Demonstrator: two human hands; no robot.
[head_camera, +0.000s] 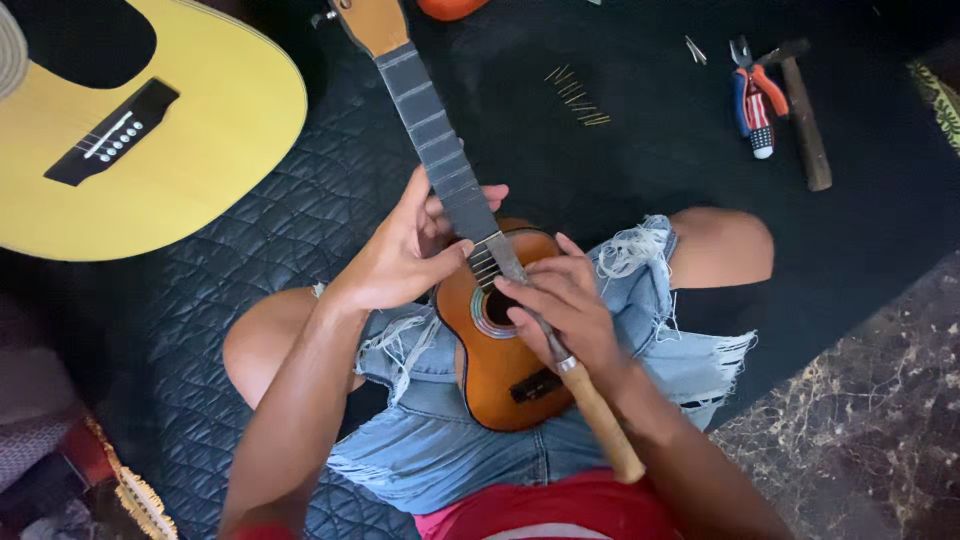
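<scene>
My right hand (565, 305) grips a wooden-handled file (560, 345) laid along the fretboard's long axis over the small ukulele (500, 360) on my lap, while my left hand (405, 250), nearer the neck (440, 150), clasps it steady.

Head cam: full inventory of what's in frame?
Ukulele: 1, brown body, grey fretboard, on the lap.
File: 1, metal blade, wooden handle, lying across the ukulele's frets.
Acoustic guitar: 1, yellow, black bridge, upper left on the mat.
Fret wire pieces: small pile, brass-coloured, top centre.
Pliers: 1, red and blue grips, top right.
Hammer: 1, wooden handle, beside the pliers.
Quilted mat: 1, dark, under everything.
Denim shorts: 1, blue, frayed.
Left hand: gripping the neck.
Right hand: pressing the file.
</scene>
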